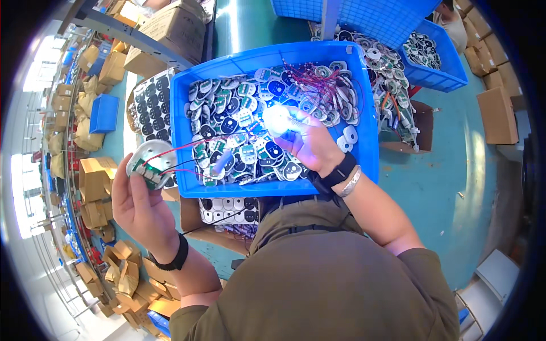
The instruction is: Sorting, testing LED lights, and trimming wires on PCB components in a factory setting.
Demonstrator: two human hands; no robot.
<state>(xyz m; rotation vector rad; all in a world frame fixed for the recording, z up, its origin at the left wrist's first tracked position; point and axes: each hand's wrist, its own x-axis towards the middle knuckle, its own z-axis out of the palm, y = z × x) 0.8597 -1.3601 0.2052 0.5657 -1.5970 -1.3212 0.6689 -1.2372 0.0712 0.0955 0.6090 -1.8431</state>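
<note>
Pinched in my left hand (143, 211) is a white rounded plastic shell with a green circuit board (149, 165), at the left end of a large blue crate (372, 142). Red and black wires run from it to the right, over the crate. My right hand (313, 145) is closed around a brightly glowing light (277, 120) above the crate's middle; glare hides its exact shape and the fingertips. Below lie many similar white pieces with green boards (247, 153). A bundle of red and dark wires (318, 82) rests at the crate's back right.
A second blue crate (449, 79) stands at the far right beside a heap of loose parts (392, 85). Panels of black pieces (152, 108) lie left. An open carton (190, 219) sits below the crate. Another person (453, 25) is at the top right.
</note>
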